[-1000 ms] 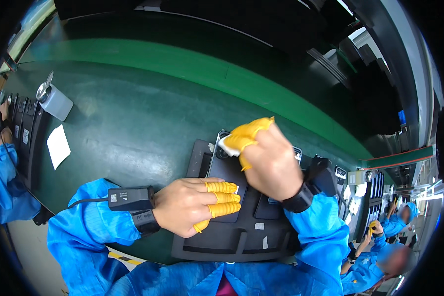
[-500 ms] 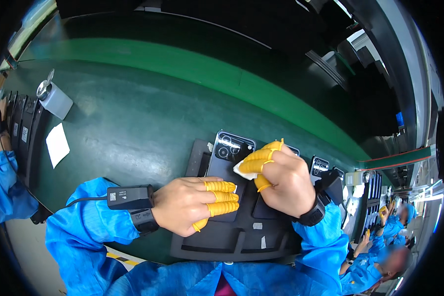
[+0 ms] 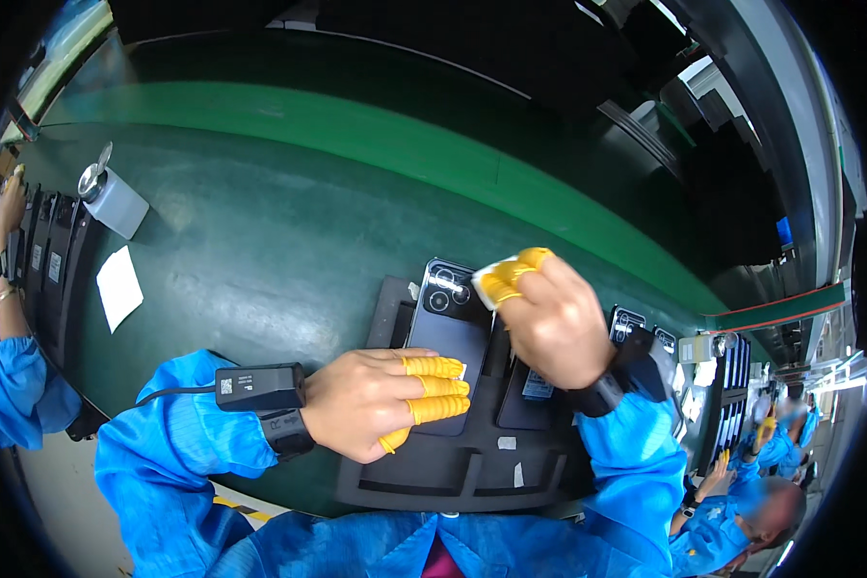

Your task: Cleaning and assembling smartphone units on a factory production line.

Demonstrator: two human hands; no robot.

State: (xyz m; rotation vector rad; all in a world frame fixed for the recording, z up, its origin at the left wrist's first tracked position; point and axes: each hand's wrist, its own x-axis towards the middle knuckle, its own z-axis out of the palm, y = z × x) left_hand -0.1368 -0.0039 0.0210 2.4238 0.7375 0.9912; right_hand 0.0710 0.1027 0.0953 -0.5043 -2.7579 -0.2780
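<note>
A dark phone (image 3: 450, 332) lies back up in a black tray (image 3: 409, 489), its camera block at the far end. My left hand (image 3: 371, 403), with yellow finger cots, rests flat across the phone's lower part, fingers stretched out. Over the phone's upper right corner is my right hand (image 3: 557, 318), also in yellow finger cots, its fingers pinched on a folded white wipe (image 3: 486, 285). A second dark phone (image 3: 522, 409) sits to the right in the same tray, partly hidden beneath my right hand.
A pump bottle (image 3: 116, 202) and a white paper sheet (image 3: 119, 289) are at the left on the green table (image 3: 260, 222). Black trays (image 3: 53, 250) stand beside a co-worker's arm at far left. More phones (image 3: 628, 323) lie at right; other people sit beyond.
My right hand with the wipe has moved up and away from the phone's middle to its upper right corner, uncovering more of the phone's back. My left hand stays on the phone.
</note>
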